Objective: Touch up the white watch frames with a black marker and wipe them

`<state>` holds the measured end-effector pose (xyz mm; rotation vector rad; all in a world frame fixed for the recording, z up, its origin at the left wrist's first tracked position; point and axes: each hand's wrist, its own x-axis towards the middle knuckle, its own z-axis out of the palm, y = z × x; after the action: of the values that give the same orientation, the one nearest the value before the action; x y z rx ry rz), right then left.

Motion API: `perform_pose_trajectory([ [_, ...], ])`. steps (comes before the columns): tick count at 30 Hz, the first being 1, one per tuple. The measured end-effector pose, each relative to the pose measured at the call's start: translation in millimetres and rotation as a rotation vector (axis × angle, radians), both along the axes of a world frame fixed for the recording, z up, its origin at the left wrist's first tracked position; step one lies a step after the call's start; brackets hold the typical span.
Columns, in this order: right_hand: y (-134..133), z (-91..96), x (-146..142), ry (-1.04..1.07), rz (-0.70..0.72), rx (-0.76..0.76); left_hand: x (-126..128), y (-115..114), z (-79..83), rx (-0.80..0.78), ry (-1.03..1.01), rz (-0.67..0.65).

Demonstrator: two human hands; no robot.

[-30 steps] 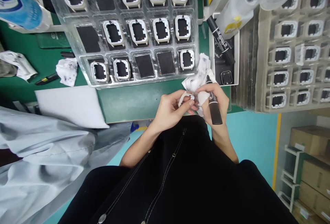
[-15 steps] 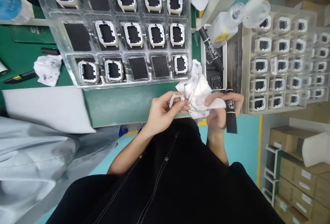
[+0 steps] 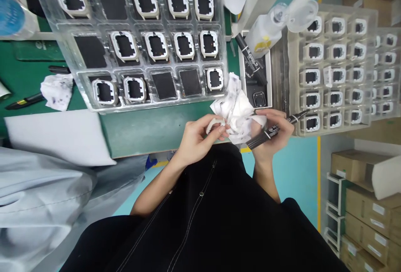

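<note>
My left hand (image 3: pixel 200 136) is closed on a small white watch-case frame (image 3: pixel 214 124), pinched between thumb and fingers near the table's front edge. In my right hand (image 3: pixel 274 132) lies a black marker pen (image 3: pixel 266 135), tilted, with its bare tip pointing up and to the right. A crumpled, stained white tissue (image 3: pixel 238 107) is between the two hands; the right fingertips are beside it, and I cannot tell whether they grip it. Above the hands, a clear plastic tray (image 3: pixel 156 104) carries several similar white frames, with some black-padded pockets bare.
A white box (image 3: pixel 269 92) holds another marker (image 3: pixel 250 59) and a small black part. Beside it stands a plastic bottle (image 3: pixel 263 38). More trays (image 3: pixel 294 71) of frames are stacked at right. White foam sheet (image 3: pixel 59 136) and a stained tissue (image 3: pixel 57 91) lie at left.
The marker in my right hand has turned from nearly upright to a slant, its tip now showing at upper right. My left hand still holds the frame in about the same place.
</note>
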<state>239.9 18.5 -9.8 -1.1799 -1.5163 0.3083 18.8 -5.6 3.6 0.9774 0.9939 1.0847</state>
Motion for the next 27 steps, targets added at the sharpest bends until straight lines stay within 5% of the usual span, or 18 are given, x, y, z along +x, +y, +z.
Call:
perform_pose_trajectory([
  [8, -6, 5.4, -4, -0.085, -0.051, 0.153, 12, -1, 12.4, 0.162, 0.063, -0.268],
  [13, -7, 7.7, -3, -0.085, -0.048, 0.165, 24, -3, 6.3, 0.339, 0.181, -0.076],
  [22, -12, -11.6, 0, -0.07, -0.145, 0.144, 11, -10, 2.4, 0.936, 0.613, 0.222],
  [27, -14, -14.1, -3, 0.008, -0.25, 0.181, 7, -14, -5.5, 1.051, 0.633, 0.231],
])
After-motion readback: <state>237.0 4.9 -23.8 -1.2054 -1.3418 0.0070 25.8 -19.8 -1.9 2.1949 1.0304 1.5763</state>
